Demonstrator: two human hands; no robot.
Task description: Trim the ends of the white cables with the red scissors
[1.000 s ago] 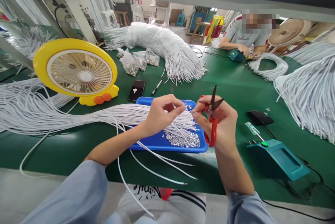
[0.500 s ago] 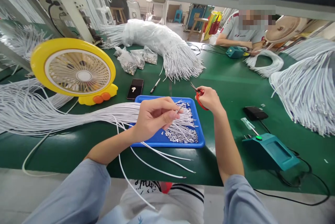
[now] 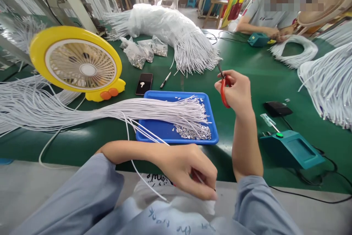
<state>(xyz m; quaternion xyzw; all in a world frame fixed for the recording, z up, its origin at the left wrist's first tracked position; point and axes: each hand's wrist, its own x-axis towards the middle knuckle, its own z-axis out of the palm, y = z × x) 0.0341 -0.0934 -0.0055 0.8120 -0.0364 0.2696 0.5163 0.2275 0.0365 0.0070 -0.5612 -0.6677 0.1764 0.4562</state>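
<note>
My left hand is low at the table's front edge, its fingers closed on a white cable; part of the cable shows inside the curl of the fingers. Red-handled scissors are in my right hand, blades pointing up and away, to the right of the blue tray. Across that tray lies a thick bundle of white cables, their ends fanned out at its right side. Small silvery metal terminals are heaped under and beside the ends. One loose cable hangs over the table edge.
A yellow fan, a phone and a pen stand or lie behind the bundle. Bags of metal parts and a wrapped cable bundle lie farther back. A teal device sits at right. Across the table, a person works.
My left hand has come down from above the tray to the table's front edge. My right hand has moved right with the scissors. The view has tilted downward.
</note>
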